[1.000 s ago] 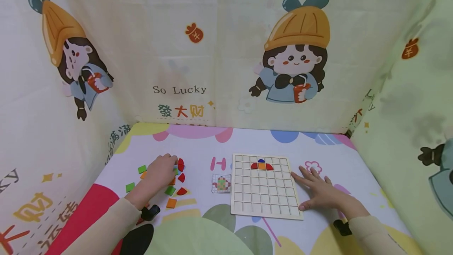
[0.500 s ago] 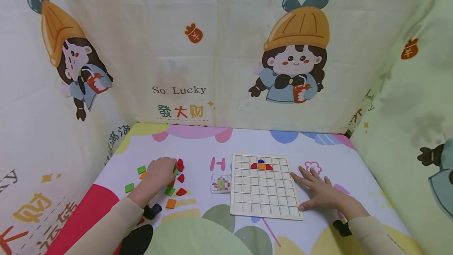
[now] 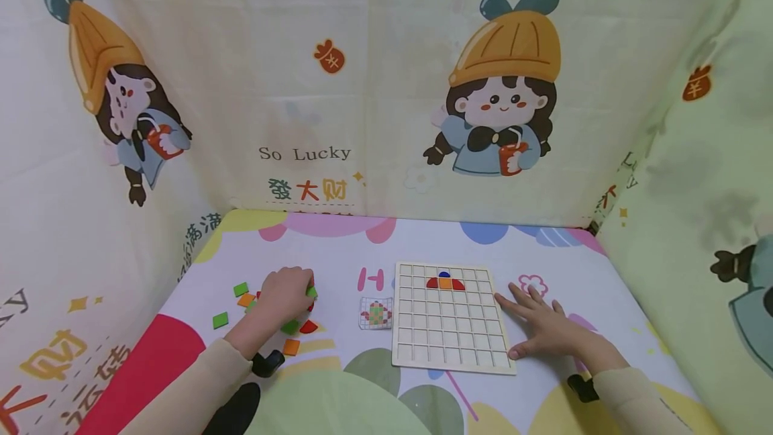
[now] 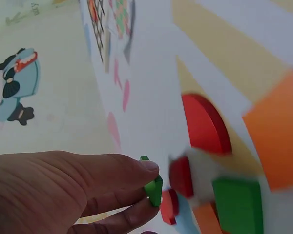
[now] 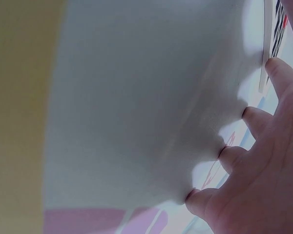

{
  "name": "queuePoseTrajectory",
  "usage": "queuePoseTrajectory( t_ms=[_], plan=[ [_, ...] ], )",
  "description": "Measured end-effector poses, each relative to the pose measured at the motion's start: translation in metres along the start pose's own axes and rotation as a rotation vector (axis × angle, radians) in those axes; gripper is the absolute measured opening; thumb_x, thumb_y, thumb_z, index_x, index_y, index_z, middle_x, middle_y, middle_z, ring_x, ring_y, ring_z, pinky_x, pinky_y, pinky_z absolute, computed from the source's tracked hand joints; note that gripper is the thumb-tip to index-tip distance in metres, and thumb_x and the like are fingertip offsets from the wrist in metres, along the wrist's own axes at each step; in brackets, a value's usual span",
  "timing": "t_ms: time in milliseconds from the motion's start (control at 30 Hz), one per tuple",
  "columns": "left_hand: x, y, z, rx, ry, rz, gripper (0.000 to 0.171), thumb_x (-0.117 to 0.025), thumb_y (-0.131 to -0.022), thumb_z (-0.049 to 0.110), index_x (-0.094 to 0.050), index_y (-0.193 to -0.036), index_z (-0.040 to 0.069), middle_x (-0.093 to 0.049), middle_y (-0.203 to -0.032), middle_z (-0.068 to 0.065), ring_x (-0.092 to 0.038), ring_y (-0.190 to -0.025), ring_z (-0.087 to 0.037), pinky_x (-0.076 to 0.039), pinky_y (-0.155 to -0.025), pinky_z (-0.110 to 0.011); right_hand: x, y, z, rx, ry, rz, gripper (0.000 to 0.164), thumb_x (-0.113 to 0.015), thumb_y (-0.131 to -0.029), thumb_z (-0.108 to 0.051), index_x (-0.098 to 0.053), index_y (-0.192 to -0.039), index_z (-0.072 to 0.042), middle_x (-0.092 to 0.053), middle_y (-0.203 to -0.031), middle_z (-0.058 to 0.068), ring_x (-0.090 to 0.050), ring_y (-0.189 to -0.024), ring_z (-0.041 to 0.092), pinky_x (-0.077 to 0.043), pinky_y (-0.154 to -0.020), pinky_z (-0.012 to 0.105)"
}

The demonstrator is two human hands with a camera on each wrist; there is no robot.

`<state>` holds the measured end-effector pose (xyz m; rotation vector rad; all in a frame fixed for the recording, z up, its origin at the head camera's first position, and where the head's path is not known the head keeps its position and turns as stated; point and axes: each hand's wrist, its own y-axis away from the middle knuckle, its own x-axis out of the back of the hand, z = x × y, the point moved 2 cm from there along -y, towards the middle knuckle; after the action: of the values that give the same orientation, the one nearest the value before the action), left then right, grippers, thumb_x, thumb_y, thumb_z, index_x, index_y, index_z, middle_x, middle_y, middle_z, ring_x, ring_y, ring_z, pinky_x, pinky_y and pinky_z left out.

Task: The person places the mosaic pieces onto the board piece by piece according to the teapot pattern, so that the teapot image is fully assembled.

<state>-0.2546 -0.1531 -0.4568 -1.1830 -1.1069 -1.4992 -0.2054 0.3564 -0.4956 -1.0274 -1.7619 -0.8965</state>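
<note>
Patterned tabletop (image 3: pixel 314 391) bearing grid board (image 3: pixel 453 335), twelve-o'clock cells holding blue, red, orange pieces (image 3: pixel 445 283). Left hand (image 3: pixel 285 295) pinching green piece (image 4: pixel 156 190) at board's nine o'clock; right hand (image 3: pixel 546 325), fingers spread, touching board's three-o'clock edge.

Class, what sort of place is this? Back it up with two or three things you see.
Probably an indoor play or activity corner: cartoon-printed cloth on three sides, a brightly patterned tabletop, and a grid board with loose coloured pieces nearby.
</note>
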Motion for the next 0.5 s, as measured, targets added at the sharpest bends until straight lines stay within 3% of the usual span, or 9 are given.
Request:
queuePoseTrajectory(
  t_ms=[233, 500],
  plan=[
    [-0.004, 0.002, 0.025, -0.029, 0.060, 0.019, 0.020, -0.081, -0.085, 0.023, -0.072, -0.099, 0.013, -0.066, -0.087, 0.000, -0.055, -0.081, -0.021, -0.053, -0.079, -0.043, -0.001, -0.001, 0.001, 0.007, 0.008, 0.000, 0.109, -0.082, -0.070, -0.068, -0.037, -0.161, -0.025, -0.020, -0.168, 0.026, -0.011, -0.147, 0.067, -0.012, -0.102, 0.089],
    [-0.001, 0.005, 0.061, -0.130, 0.115, 0.080, 0.020, -0.084, -0.083, 0.021, -0.073, -0.099, 0.015, -0.065, -0.086, 0.003, -0.055, -0.078, -0.017, -0.053, -0.076, -0.036, 0.000, 0.000, 0.001, 0.001, 0.021, -0.005, 0.109, -0.081, -0.071, -0.069, -0.037, -0.161, -0.026, -0.020, -0.168, 0.027, -0.012, -0.147, 0.068, -0.012, -0.102, 0.089]
  ],
)
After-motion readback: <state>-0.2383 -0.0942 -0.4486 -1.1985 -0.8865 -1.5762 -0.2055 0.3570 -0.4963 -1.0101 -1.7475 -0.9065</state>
